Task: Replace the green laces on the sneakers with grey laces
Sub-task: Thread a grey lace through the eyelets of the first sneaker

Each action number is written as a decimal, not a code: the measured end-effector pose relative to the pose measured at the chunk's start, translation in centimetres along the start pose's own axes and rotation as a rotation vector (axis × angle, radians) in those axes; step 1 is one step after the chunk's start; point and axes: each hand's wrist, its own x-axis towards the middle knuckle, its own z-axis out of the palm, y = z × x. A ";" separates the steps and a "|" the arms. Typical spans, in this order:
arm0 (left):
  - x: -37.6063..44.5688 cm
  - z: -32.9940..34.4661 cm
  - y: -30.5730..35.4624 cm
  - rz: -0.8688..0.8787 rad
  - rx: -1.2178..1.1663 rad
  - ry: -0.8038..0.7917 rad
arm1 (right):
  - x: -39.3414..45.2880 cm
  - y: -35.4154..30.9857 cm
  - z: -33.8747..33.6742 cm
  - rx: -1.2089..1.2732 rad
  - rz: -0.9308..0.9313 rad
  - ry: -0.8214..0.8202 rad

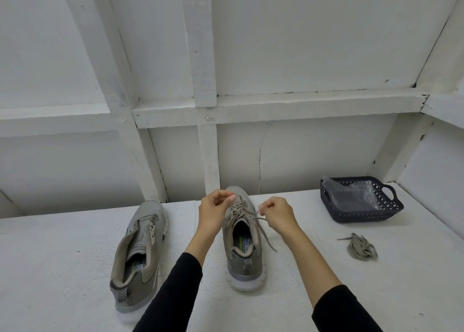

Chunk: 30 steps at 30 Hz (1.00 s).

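Two grey sneakers stand on the white table, heels toward me. The left sneaker has no lace in its eyelets. The right sneaker carries a grey-green lace crossed through its eyelets, with one loose end trailing off to the right. My left hand pinches the lace above the sneaker's tongue on the left side. My right hand pinches the other strand at the sneaker's right side. A bundled loose lace lies on the table to the right.
A dark plastic basket with a clear plastic bag inside stands at the back right of the table. White wooden wall panels rise directly behind the table.
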 end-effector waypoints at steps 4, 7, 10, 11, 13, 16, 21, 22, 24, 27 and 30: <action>-0.5 0.2 0.9 0.099 -0.017 -0.127 | -0.8 -0.5 0.4 0.451 0.160 -0.191; -0.6 0.3 0.7 0.146 0.047 -0.162 | -0.6 -0.3 0.6 0.662 0.283 -0.210; -0.7 0.1 0.1 0.133 0.120 -0.183 | -0.3 0.0 0.7 0.806 0.358 -0.234; -0.8 0.0 0.0 0.135 0.153 -0.201 | -0.1 0.1 0.8 0.845 0.378 -0.229; -0.9 -0.1 -0.1 0.135 0.203 -0.231 | 0.2 0.1 1.0 0.897 0.411 -0.217; -1.0 -0.5 0.1 0.126 0.300 -0.266 | 0.6 0.0 0.9 0.985 0.375 -0.183; -0.6 -1.3 1.3 -0.130 -0.082 -0.367 | 0.4 -0.8 0.1 1.131 0.112 -0.173; -0.4 -1.3 1.6 -0.216 -0.297 -0.363 | 0.4 -0.8 0.1 1.113 0.053 -0.158; -0.2 -1.2 1.9 -0.343 -0.702 -0.363 | 0.0 -0.9 0.0 1.052 -0.053 -0.121; 0.1 -1.0 1.5 -0.408 -0.879 -0.341 | -0.2 -0.6 0.3 0.925 -0.157 -0.038; -0.1 -0.7 1.1 -0.398 -0.746 -0.288 | -0.2 -0.2 0.7 0.637 -0.268 0.029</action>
